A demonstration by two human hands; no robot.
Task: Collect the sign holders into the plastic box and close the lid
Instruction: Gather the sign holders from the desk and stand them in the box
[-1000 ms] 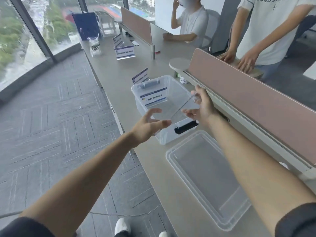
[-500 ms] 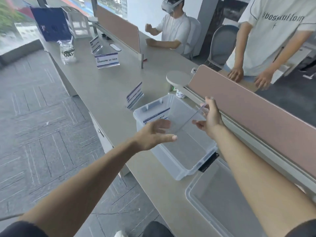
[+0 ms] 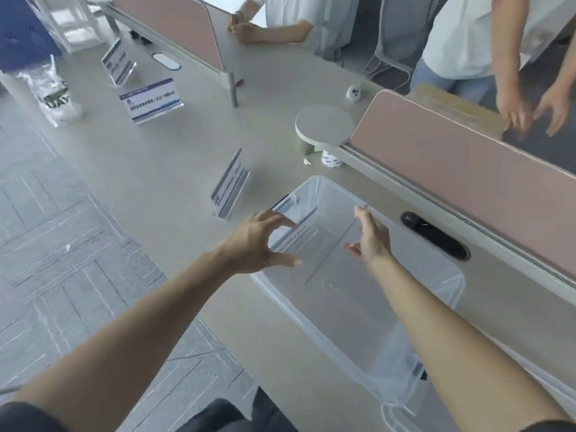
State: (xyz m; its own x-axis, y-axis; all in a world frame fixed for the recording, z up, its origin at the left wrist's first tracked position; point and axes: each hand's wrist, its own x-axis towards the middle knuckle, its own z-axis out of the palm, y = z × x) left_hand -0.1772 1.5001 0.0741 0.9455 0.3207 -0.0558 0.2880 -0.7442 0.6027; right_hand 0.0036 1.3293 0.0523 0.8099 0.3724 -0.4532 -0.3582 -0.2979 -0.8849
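The clear plastic box stands open-topped on the grey table, beside the pink divider. Both hands are over its far end. The left hand hangs above the box's left rim; its grip is spread, fingers half bent and apart from the thumb, pinching nothing. The right hand is inside the box's outline with fingers straight and thumb out, the grip spread. A clear sign holder shows as a thin dark edge slanting down just left of that palm; I cannot tell whether the hand touches it. A blue-striped sign holder leans inside the box against the far left wall, partly behind the left hand's fingers.

Three more are outside the box on the table: the nearest sign holder is upright just beyond the box's far left corner, a wide sign holder is well beyond it, and the farthest sign holder is past that one. A crumpled plastic bag lies at the table's far left edge. A black oval cable port sits between box and divider.
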